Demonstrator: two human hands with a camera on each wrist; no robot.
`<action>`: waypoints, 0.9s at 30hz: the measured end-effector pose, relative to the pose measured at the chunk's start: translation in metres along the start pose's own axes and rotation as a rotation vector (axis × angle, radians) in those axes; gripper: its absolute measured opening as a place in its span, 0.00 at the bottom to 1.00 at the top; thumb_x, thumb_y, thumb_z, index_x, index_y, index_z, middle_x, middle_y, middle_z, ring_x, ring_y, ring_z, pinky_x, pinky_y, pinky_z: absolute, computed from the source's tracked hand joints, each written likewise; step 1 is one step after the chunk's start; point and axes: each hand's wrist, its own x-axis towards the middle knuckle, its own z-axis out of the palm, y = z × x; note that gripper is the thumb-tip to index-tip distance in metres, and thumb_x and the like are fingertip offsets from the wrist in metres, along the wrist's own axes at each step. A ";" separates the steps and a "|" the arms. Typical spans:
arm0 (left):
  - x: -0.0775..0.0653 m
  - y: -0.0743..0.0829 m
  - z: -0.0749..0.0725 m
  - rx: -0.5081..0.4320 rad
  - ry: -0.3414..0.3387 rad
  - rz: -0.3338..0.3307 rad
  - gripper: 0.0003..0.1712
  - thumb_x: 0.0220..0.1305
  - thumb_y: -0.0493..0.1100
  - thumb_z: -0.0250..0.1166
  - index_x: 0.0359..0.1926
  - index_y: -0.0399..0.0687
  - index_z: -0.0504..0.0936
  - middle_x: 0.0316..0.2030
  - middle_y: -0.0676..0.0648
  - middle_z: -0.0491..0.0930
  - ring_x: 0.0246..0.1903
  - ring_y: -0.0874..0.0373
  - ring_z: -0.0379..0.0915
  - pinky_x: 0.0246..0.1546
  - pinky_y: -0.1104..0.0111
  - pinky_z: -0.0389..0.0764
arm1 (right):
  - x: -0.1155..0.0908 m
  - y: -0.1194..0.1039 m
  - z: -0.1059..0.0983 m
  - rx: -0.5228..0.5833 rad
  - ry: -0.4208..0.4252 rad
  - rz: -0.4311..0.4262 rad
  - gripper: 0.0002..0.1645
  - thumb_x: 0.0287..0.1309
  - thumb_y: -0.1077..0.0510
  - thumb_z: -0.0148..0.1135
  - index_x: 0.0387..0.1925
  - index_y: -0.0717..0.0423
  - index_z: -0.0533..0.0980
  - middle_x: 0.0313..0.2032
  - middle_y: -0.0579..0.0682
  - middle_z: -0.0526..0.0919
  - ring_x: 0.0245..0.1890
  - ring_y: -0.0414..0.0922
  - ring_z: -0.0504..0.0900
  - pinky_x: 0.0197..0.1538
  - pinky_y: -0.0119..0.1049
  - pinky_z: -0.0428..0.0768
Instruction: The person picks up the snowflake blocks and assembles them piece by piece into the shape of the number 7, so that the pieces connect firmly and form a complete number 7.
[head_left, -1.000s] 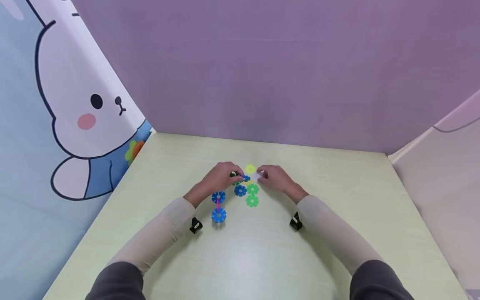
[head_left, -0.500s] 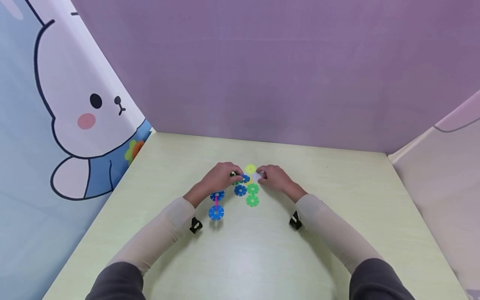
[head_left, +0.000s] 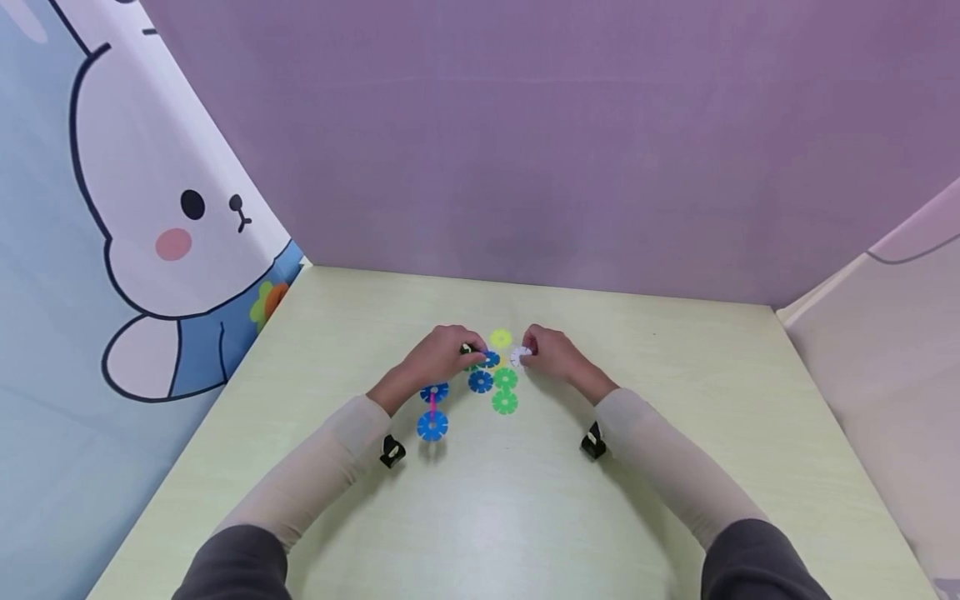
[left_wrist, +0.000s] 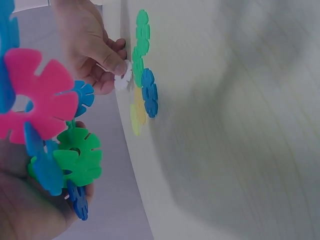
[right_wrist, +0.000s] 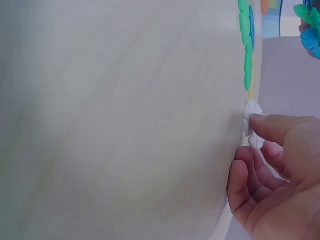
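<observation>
My left hand (head_left: pixel 441 352) holds a chain of interlocked plastic snowflake discs above the table. In the left wrist view the chain has a pink disc (left_wrist: pixel 55 95), a green disc (left_wrist: pixel 90 155) and several blue ones; the fingertips behind it are partly hidden. The chain's lower blue disc (head_left: pixel 426 429) hangs nearer the body in the head view. My right hand (head_left: pixel 553 354) pinches a white snowflake disc (head_left: pixel 518 357) between thumb and fingers. In the right wrist view this white disc (right_wrist: pixel 254 111) is tilted up on edge, close to the tabletop.
Loose discs lie flat between the hands: a yellow disc (head_left: pixel 500 337), a green disc (head_left: pixel 505 404) with another green one touching it, and a dark blue disc (head_left: pixel 476 383). The pale table (head_left: pixel 480 517) meets a purple backdrop (head_left: pixel 525 167) behind.
My right hand has drawn slightly right and taken up the white disc, which now shows tilted in its fingers. The chain in my left hand swung a little leftward; that hand stays nearly still.
</observation>
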 end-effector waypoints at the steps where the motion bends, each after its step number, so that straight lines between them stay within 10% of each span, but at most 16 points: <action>1: 0.000 0.000 0.000 0.001 -0.003 -0.001 0.11 0.71 0.46 0.66 0.49 0.50 0.88 0.45 0.51 0.88 0.43 0.59 0.79 0.53 0.62 0.83 | -0.001 0.000 -0.001 0.007 0.000 0.004 0.13 0.66 0.57 0.66 0.47 0.57 0.74 0.41 0.54 0.82 0.41 0.47 0.77 0.48 0.39 0.79; 9: 0.000 0.002 0.000 0.006 -0.002 0.004 0.11 0.71 0.47 0.66 0.49 0.50 0.88 0.45 0.51 0.88 0.43 0.59 0.79 0.53 0.62 0.83 | -0.012 0.001 -0.007 0.041 -0.006 0.002 0.15 0.71 0.57 0.61 0.54 0.60 0.77 0.48 0.58 0.85 0.49 0.50 0.83 0.53 0.44 0.83; 27: 0.004 0.000 0.004 0.007 0.003 0.022 0.10 0.71 0.47 0.66 0.47 0.51 0.88 0.43 0.52 0.88 0.40 0.61 0.79 0.50 0.63 0.83 | -0.031 -0.001 -0.009 0.337 -0.020 -0.004 0.11 0.73 0.56 0.59 0.49 0.58 0.80 0.34 0.57 0.85 0.25 0.44 0.81 0.32 0.37 0.84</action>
